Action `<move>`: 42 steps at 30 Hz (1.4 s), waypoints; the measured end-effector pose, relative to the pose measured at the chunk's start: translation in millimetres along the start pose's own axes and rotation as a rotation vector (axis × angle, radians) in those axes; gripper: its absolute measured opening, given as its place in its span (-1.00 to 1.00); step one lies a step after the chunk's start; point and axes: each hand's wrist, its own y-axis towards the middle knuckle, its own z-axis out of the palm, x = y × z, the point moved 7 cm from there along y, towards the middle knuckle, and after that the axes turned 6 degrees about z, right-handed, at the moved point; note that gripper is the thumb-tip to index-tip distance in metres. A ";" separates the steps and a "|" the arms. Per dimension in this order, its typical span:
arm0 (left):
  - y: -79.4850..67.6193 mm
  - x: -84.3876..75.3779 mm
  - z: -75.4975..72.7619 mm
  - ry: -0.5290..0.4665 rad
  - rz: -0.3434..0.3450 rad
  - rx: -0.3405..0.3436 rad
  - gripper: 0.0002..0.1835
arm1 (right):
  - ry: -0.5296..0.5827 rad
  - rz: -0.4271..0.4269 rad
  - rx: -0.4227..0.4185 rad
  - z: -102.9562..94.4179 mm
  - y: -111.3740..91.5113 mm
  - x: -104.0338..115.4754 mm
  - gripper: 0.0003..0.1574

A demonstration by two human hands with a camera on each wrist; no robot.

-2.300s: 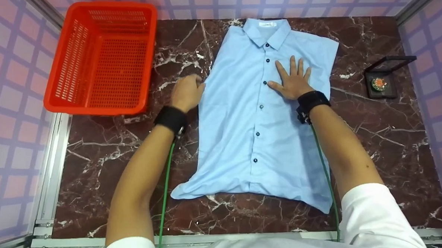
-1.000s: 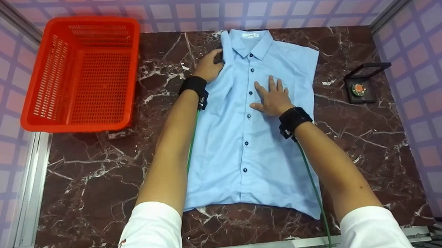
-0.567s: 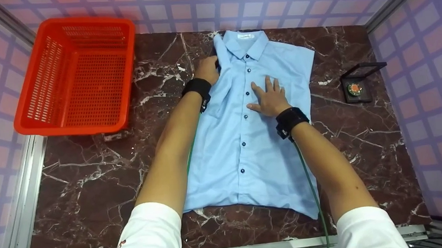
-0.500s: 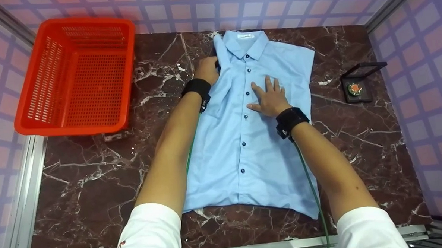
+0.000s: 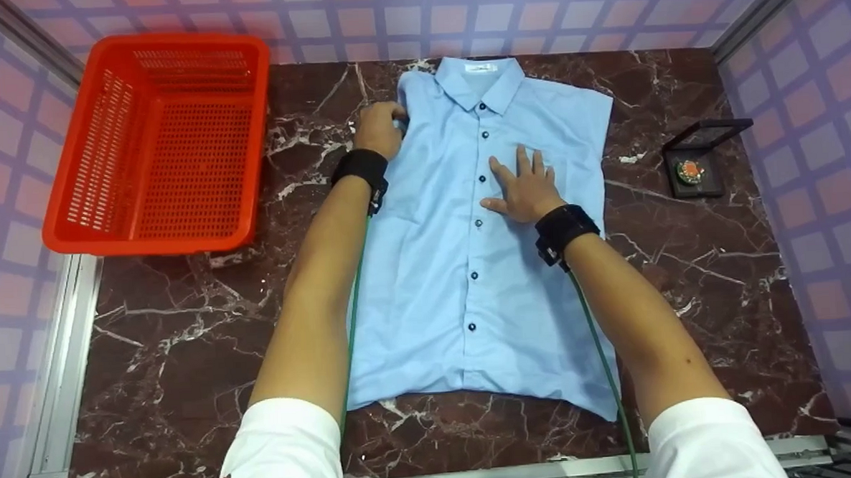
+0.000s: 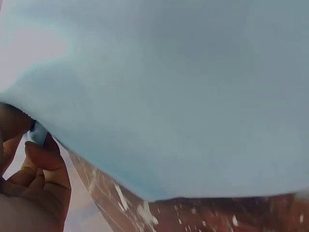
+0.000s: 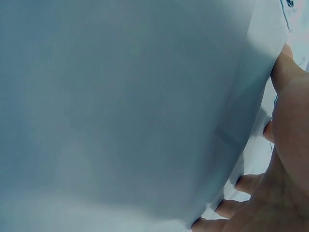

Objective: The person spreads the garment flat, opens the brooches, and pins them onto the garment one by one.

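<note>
A light blue button-up shirt lies front up on the marbled table, its collar toward the far wall and its dark buttons running down the middle. At the shirt's upper left edge, my left hand pinches the cloth near the shoulder. The left wrist view shows that hand with a bit of blue fabric between thumb and fingers. My right hand rests flat with spread fingers on the chest, just right of the buttons. In the right wrist view its fingertips press on the cloth.
A red plastic basket stands at the back left. To the right sits a small dark open case with a round orange and green piece in it. Green cables run from both wristbands. Patterned walls enclose the table.
My left hand first reached up from the shirt's side to the shoulder and drew the edge inward. Since half a second ago it has moved left, spreading that edge outward. My right hand stays on the chest.
</note>
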 end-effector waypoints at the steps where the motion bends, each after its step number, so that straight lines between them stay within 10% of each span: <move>1: -0.3 2.3 -2.0 -0.011 -0.011 -0.007 -0.69 | -0.002 0.001 0.002 0.5 0.6 -0.8 0.06; 27: -1.0 52.4 -52.2 0.115 -0.136 -0.034 -0.65 | 0.007 0.023 -0.015 0.1 0.8 -7.9 0.06; 42: 15.1 54.3 -53.1 0.752 0.081 0.155 -0.70 | -0.009 0.016 -0.019 0.9 -0.8 -1.2 0.06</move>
